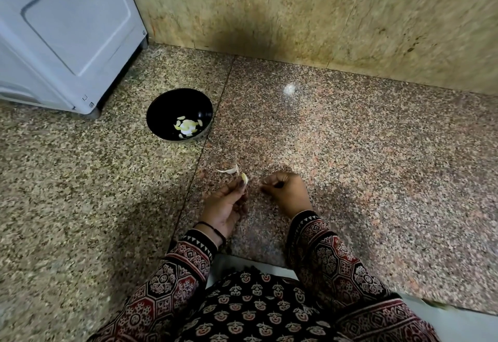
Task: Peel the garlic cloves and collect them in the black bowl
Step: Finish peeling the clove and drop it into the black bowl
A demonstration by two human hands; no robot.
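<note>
open desk (377, 166) runs right of the right hand (285, 193) and ahead to the wall (296, 18). left hand (223, 204) pinches a clove (244, 179); right hand curls, hold unclear. bowl (161, 102), ahead-left of both, holds peeled cloves (186, 126).

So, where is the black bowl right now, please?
Head view: the black bowl sits on the granite surface, ahead-left of the left hand, beside the white appliance.

long black, maroon and cream block-printed fabric sleeves (177, 274), black-and-white triangle-trim cuffs (200, 244), thin black thread wristband (215, 230) on left wrist, black flower-motif tunic front (256, 309) at 6 o'clock
</note>
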